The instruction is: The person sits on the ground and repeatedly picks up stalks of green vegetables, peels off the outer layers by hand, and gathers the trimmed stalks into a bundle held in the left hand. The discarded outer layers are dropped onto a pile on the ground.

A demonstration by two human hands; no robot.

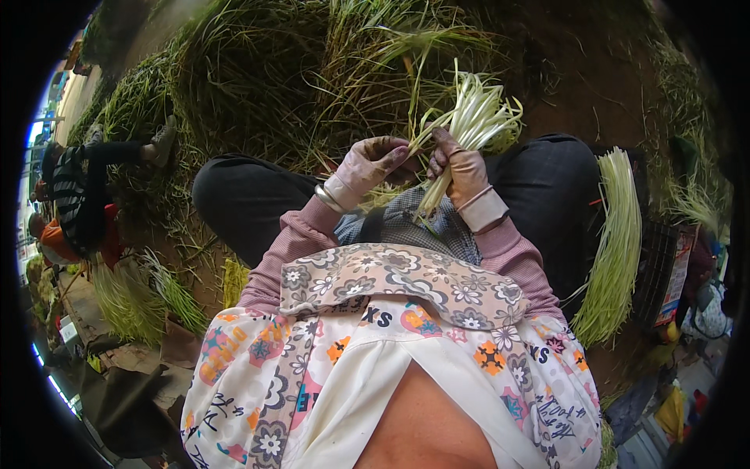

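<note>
My right hand (460,167), in a stained light glove with a white cuff, is closed around a bunch of pale yellow-green leafy stalks (477,117), fanned out above the fist. The lower ends of the bunch hang over a checked cloth on my lap. Just left of it, my left hand (375,167), gloved and with a silver bangle at the wrist, pinches thin yellowish leaves (423,136) at the side of the bunch between thumb and fingers. Its lower fingers are partly hidden.
Heaped long green leaves (263,88) lie beyond my crossed legs. A long pile of pale stalks (612,252) lies at the right, beside a black plastic crate (650,269). At the left, a person in a striped top (70,193) is near more stalks (126,299) and a dark cloth (123,404).
</note>
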